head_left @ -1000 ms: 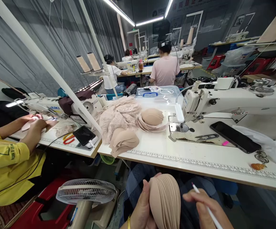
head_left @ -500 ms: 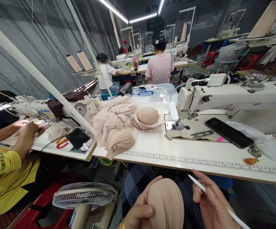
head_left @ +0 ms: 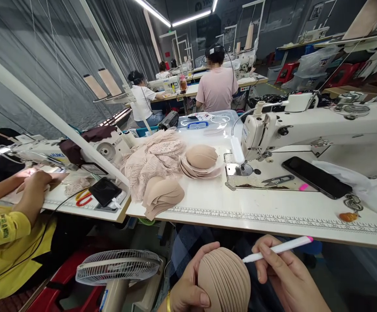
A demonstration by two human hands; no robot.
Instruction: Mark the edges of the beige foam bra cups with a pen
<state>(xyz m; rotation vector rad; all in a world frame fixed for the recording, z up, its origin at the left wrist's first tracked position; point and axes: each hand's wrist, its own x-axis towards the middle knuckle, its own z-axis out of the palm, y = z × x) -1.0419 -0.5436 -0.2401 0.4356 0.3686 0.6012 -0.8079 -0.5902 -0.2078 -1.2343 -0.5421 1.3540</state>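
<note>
Beige pads (head_left: 224, 279) are being gripped by left hand (head_left: 188, 284); white pen (head_left: 286, 248) is being held by right hand (head_left: 282, 271) beside them.

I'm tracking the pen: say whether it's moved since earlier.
Yes: the pen has tilted, its right end swinging up to visually overlap the edge of the table.

Ceiling tubes (head_left: 191, 18) glare; edges stretch (corners most); the dim back wall (head_left: 279, 37) seems soft.
</note>
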